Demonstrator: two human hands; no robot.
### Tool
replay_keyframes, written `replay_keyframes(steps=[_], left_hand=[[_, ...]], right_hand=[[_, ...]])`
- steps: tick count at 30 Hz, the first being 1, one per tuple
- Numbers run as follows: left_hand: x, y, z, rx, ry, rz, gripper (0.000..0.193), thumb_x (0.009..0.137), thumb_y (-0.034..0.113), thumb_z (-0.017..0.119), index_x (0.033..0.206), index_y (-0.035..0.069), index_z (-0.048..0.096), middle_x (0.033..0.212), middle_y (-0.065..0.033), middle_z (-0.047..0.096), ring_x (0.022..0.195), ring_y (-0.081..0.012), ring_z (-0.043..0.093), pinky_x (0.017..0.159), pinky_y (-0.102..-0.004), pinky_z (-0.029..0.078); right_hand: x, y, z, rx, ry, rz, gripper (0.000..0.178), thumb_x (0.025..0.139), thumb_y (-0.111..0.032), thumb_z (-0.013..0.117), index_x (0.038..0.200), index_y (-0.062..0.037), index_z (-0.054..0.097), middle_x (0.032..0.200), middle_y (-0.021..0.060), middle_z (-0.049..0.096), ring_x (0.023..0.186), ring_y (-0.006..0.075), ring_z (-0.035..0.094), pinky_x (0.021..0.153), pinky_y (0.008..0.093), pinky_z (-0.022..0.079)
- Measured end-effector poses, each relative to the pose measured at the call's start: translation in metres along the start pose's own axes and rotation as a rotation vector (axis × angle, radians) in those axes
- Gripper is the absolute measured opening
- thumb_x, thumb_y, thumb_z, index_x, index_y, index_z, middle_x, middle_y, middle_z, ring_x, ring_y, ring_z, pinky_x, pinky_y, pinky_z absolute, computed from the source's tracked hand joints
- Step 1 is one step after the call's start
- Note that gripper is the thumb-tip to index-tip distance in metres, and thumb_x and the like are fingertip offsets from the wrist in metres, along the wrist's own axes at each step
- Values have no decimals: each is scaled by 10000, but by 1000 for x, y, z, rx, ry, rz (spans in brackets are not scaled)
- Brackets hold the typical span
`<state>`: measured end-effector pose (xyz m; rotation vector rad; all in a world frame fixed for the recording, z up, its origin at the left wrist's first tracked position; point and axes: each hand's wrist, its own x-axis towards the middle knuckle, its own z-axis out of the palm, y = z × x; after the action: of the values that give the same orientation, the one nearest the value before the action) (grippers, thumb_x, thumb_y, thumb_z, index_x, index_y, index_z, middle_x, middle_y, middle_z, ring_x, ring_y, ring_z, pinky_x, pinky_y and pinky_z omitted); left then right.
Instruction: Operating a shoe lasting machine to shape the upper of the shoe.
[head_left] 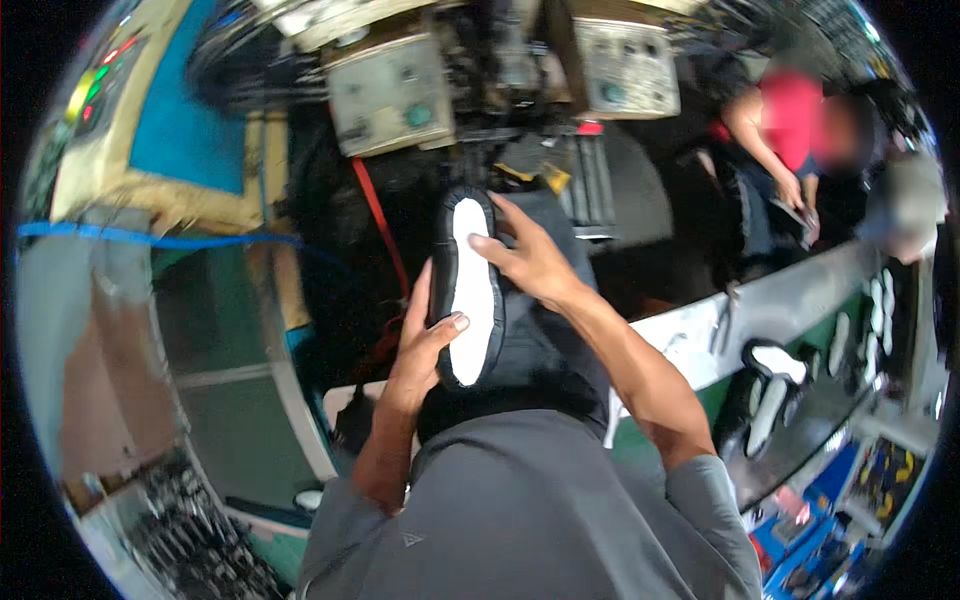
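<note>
Between my two hands is a black shoe upper (473, 290) with its white sole side turned up. It stands lengthwise in front of me, above my lap. Near its lower end my left hand (425, 340) grips the left side, thumb lying over the white face. Higher up, my right hand (525, 250) clasps the right edge, with its thumb pressed on the white face. The fingers under the shoe are partly hidden.
Ahead stand machines with a grey control box (390, 95) and a second control box (628, 68). On the right conveyor (790, 300) lie several shoes (765, 400). A blue hose (150, 238) crosses at left. A person in red (785, 130) sits at the far right.
</note>
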<state>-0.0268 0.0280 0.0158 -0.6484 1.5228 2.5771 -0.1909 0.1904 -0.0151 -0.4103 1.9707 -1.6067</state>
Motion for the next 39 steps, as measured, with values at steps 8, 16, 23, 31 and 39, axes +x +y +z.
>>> replay_keyframes(steps=[8, 16, 23, 31, 39], left_hand=[[-43, -11, -287, 203, 552, 166, 894, 964, 252, 811, 1712, 37, 370, 1616, -204, 542, 1466, -336, 531, 1236, -469, 424], [-16, 106, -469, 387, 794, 74, 437, 1088, 174, 645, 1505, 42, 634, 1398, -169, 734, 1243, -315, 690, 1119, -497, 552], [86, 9, -355, 1826, -348, 1011, 464, 1151, 159, 559, 1588, 0, 552, 1469, -142, 688, 1330, -376, 674, 1119, -506, 556], [59, -50, -206, 434, 67, -130, 535, 1117, 173, 624, 1602, -11, 492, 1468, -244, 640, 1329, -385, 660, 1105, -464, 575], [96, -11, -166, 696, 29, -147, 610, 1110, 245, 694, 1633, 11, 486, 1466, -192, 656, 1295, -336, 673, 1141, -475, 543]], right_hand=[[-96, 54, -20, 406, 45, 351, 646, 1097, -275, 741, 1608, 44, 506, 1425, 193, 701, 1121, 263, 771, 962, 370, 641], [-139, 105, -37, 270, 253, 207, 474, 1125, -296, 698, 1438, 58, 673, 1136, 119, 792, 1005, 164, 749, 885, 332, 634], [-275, 174, -118, -77, 824, 510, 589, 1017, -260, 751, 1461, 105, 625, 1233, 203, 817, 1162, 298, 789, 988, 387, 610], [-555, 311, -246, -663, 1371, 980, 1013, 852, -342, 893, 1652, 28, 394, 1584, 316, 544, 1481, 468, 526, 1240, 503, 445], [-601, 342, -298, -572, 1204, 663, 782, 711, -363, 1010, 1262, 7, 597, 1215, 265, 734, 1223, 473, 680, 1052, 515, 537]])
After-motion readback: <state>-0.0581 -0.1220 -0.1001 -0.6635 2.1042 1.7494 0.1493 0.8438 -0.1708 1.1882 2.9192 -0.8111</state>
